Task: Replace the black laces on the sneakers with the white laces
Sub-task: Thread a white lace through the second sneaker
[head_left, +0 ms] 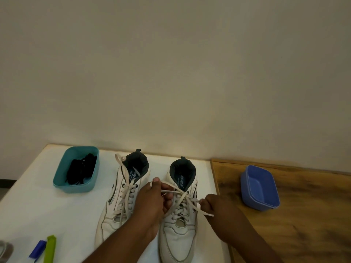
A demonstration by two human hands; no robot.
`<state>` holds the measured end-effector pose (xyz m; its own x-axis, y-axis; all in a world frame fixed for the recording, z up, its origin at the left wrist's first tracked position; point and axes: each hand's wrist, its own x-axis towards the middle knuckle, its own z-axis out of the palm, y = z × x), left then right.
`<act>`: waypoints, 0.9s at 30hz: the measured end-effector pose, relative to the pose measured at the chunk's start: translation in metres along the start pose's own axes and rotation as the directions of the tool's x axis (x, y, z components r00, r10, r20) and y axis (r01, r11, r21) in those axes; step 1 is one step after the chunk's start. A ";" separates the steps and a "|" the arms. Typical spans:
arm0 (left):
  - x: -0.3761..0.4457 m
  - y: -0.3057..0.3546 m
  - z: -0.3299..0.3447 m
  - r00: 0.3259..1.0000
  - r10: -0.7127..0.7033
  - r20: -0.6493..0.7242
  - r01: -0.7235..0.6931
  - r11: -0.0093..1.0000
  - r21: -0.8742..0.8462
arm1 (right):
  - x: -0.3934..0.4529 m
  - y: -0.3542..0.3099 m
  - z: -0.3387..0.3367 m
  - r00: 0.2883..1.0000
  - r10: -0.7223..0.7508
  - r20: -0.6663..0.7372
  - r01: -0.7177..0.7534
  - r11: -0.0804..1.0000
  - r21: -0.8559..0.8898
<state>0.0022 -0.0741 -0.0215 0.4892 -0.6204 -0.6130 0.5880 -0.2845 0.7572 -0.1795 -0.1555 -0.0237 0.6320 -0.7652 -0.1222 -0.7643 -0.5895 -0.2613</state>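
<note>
Teal tub, far left of the hands, holds the black laces. Left hand and right hand each pinch an end of the white lace on the right sneaker. Blue tub, right of them, holds nothing visible.
</note>
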 end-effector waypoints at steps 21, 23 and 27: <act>0.009 -0.001 -0.004 0.997 -0.062 0.048 0.058 0.996 0.073 | 0.014 -0.013 0.007 0.868 0.361 0.340 -0.401 0.107 0.910; 0.010 -0.003 -0.005 0.999 -0.019 0.044 0.014 0.995 0.096 | 0.012 -0.013 0.005 0.953 0.296 0.066 -0.223 0.537 0.813; 0.011 -0.011 -0.008 0.953 0.301 0.031 -0.295 0.900 0.320 | 0.009 -0.008 0.009 0.982 0.149 -0.119 -0.061 0.836 0.546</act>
<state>0.0062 -0.0720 -0.0379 0.6229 -0.6999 -0.3495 0.1791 -0.3073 0.9346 -0.1668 -0.1559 -0.0313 0.4909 -0.8701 -0.0446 -0.6074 -0.3051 -0.7335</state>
